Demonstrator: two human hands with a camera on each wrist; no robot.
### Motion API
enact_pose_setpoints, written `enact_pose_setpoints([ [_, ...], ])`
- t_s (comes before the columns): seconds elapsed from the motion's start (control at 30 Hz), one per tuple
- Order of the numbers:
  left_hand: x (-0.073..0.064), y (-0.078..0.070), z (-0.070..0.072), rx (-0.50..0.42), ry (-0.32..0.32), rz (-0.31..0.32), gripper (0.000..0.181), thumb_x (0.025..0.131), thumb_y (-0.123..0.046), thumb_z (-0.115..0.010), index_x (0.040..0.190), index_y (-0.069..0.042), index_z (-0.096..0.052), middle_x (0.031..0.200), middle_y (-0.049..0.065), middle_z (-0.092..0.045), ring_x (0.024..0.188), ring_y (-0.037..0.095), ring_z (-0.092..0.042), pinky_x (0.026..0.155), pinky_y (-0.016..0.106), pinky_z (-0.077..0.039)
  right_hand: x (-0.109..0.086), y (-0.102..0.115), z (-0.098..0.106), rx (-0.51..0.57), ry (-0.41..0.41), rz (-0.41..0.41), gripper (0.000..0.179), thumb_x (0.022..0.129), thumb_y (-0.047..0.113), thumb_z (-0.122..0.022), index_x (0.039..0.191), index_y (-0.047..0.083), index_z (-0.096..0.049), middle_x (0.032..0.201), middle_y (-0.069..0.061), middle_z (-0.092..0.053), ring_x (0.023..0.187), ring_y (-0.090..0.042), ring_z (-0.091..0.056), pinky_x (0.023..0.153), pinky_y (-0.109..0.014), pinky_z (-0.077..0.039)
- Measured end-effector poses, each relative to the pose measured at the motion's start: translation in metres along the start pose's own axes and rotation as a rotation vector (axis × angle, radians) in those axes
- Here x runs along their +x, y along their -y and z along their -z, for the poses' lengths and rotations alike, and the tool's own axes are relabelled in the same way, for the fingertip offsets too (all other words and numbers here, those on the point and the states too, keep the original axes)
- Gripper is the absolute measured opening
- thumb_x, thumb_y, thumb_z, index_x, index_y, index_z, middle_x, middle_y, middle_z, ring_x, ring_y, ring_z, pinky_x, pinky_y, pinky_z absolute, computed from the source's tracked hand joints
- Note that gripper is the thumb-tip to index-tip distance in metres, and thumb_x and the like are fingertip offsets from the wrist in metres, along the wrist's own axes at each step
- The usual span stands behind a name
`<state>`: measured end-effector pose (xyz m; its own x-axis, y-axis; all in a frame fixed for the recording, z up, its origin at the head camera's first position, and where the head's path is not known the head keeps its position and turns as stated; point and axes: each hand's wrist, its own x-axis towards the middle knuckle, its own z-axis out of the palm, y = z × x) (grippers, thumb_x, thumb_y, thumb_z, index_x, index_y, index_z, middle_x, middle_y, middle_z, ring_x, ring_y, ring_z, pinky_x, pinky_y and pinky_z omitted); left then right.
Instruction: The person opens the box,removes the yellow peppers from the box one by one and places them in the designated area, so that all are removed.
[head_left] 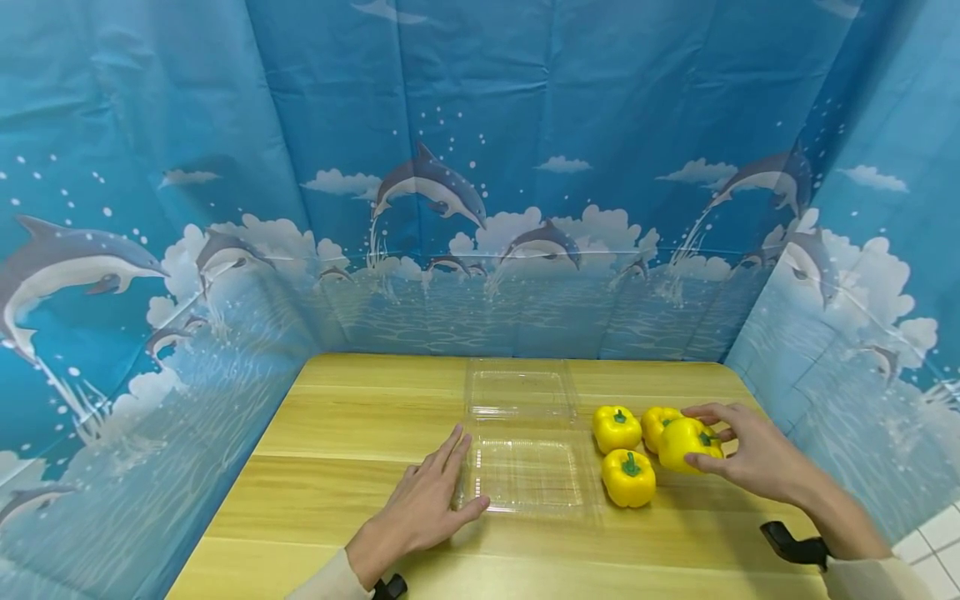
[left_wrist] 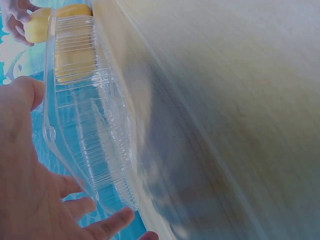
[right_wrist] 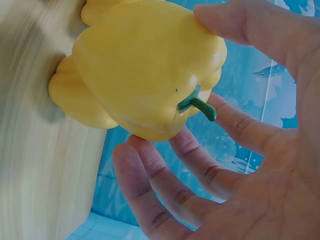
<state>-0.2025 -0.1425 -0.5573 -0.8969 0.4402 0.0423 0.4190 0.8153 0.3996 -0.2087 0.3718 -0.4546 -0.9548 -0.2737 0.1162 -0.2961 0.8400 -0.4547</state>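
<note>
Between thumb and fingers, my right hand point(head_left: 757, 450) grips a yellow bell pepper point(head_left: 684, 444) with a green stem. In the right wrist view this bell pepper point(right_wrist: 150, 65) is raised off the table. Three more yellow peppers are around it: one at the back point(head_left: 617, 428), one in front point(head_left: 628, 478), one partly hidden behind the held pepper point(head_left: 657, 422). My left hand point(head_left: 427, 504) has its fingers spread at the left edge of a clear plastic clamshell box point(head_left: 525, 510). The box's lid lies folded back behind its base. In the left wrist view, thumb and fingers are beside the box wall point(left_wrist: 75, 125).
Everything stands on a light wooden table point(head_left: 337, 467). A blue dolphin-print curtain point(head_left: 465, 308) hangs behind it and along both sides. White floor tiles point(head_left: 937, 533) show at the lower right.
</note>
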Motion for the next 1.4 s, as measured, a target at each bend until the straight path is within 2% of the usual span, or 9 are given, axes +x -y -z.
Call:
enact_pose_setpoints([
  [0.17,0.000,-0.001,0.000,-0.001,0.002,0.001,0.102,0.114,-0.076,-0.054,0.189,-0.018,-0.019,0.199,0.008,-0.012,0.168,0.049,-0.049,0.122,0.088,-0.046,-0.001,-0.002,-0.003,-0.003,0.009,-0.023,0.070,0.099,0.032,-0.096,0.155,0.000,-0.069,0.144,-0.031,-0.073,0.117,-0.048,-0.077,0.086,-0.060,-0.069],
  [0.4,-0.001,-0.001,0.001,0.000,0.002,0.002,0.102,0.114,-0.076,-0.054,0.189,-0.018,-0.019,0.199,0.008,-0.012,0.169,0.049,-0.049,0.123,0.087,-0.046,-0.002,-0.002,-0.007,-0.010,0.029,-0.046,0.074,0.098,0.034,-0.097,0.156,-0.001,-0.068,0.144,-0.036,-0.071,0.111,-0.044,-0.079,0.083,-0.058,-0.069],
  [0.67,0.000,-0.001,0.001,-0.007,0.005,0.006,0.102,0.114,-0.077,-0.054,0.190,-0.019,-0.018,0.199,0.006,-0.012,0.169,0.049,-0.048,0.123,0.087,-0.045,0.000,-0.005,-0.017,0.013,0.038,-0.027,0.076,0.095,0.032,-0.100,0.154,-0.004,-0.068,0.143,-0.033,-0.072,0.117,-0.047,-0.077,0.092,-0.063,-0.068],
  [1.03,0.000,0.001,0.001,-0.010,0.000,0.005,0.102,0.113,-0.077,-0.054,0.189,-0.019,-0.019,0.199,0.006,-0.012,0.168,0.050,-0.049,0.122,0.087,-0.046,0.001,-0.009,-0.026,-0.015,0.041,-0.031,0.073,0.091,0.034,-0.103,0.148,0.000,-0.073,0.142,-0.032,-0.072,0.107,-0.036,-0.077,0.083,-0.051,-0.066],
  [1.4,0.001,0.000,0.001,-0.013,-0.002,0.006,0.101,0.113,-0.077,-0.054,0.189,-0.019,-0.019,0.199,0.006,-0.013,0.167,0.049,-0.051,0.123,0.087,-0.046,0.003,-0.013,-0.031,-0.054,0.067,-0.032,0.072,0.089,0.036,-0.103,0.146,0.000,-0.076,0.134,-0.026,-0.076,0.107,-0.034,-0.076,0.084,-0.048,-0.065],
])
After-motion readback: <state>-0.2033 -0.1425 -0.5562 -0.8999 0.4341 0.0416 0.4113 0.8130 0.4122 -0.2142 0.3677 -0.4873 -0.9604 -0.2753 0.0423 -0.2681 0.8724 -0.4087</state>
